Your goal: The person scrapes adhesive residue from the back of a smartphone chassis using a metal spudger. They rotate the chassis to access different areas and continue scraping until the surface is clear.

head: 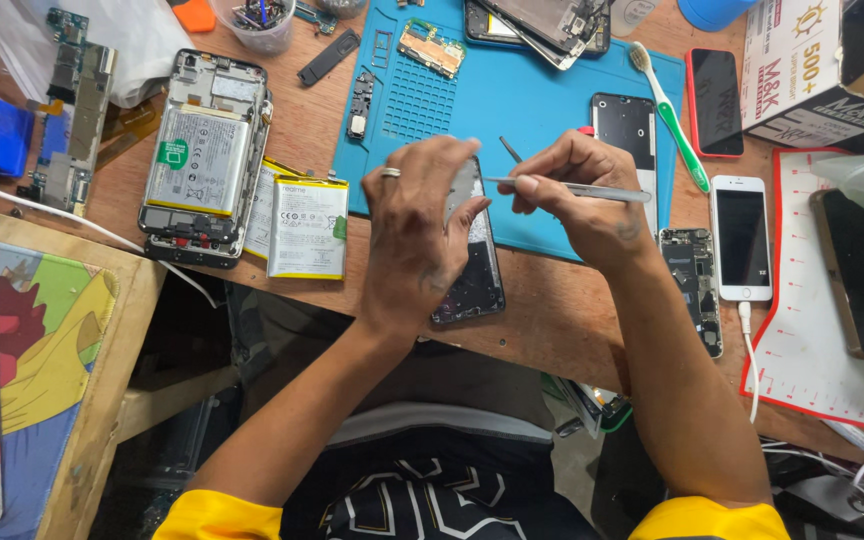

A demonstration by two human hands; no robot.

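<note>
Two hands: left steadies opened phone, right grips tweezers.

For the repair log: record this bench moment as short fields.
Left hand: steadies the opened dark phone, ring on one finger
Right hand: grips thin metal tweezers, tip pointing towards the left hand
Surface: blue silicone work mat on wooden table
Left of hands: loose flat silver battery with yellow edge, opened phone showing its battery
Right of hands: green-and-white toothbrush, white phone on cable
</note>
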